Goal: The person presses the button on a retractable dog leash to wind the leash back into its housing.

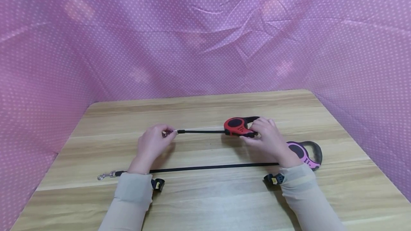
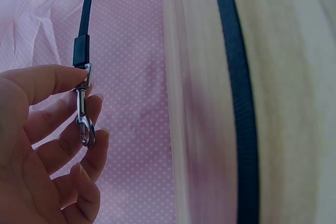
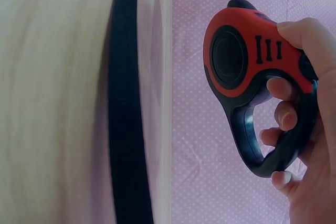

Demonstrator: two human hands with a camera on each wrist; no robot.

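My right hand [image 1: 268, 136] grips the black handle of a red retractable dog leash [image 3: 228, 56], fingers curled through its loop and thumb on the red casing. From the casing a black strap [image 1: 205, 131] runs left, pulled straight above the table. At its end my left hand [image 1: 155, 143] pinches the silver snap hook [image 2: 83, 103] between thumb and fingers. Nearer me lies a pink retractable leash [image 1: 300, 150], partly hidden behind my right wrist. Its black strap [image 1: 205, 168] stretches left across the table, passing under my left wrist, to a silver snap hook [image 1: 106, 175].
The wooden table [image 1: 205, 202] has a light grain. A pink polka-dot cloth [image 1: 192, 45] hangs behind it and along both sides. A small black camera is strapped to each wrist.
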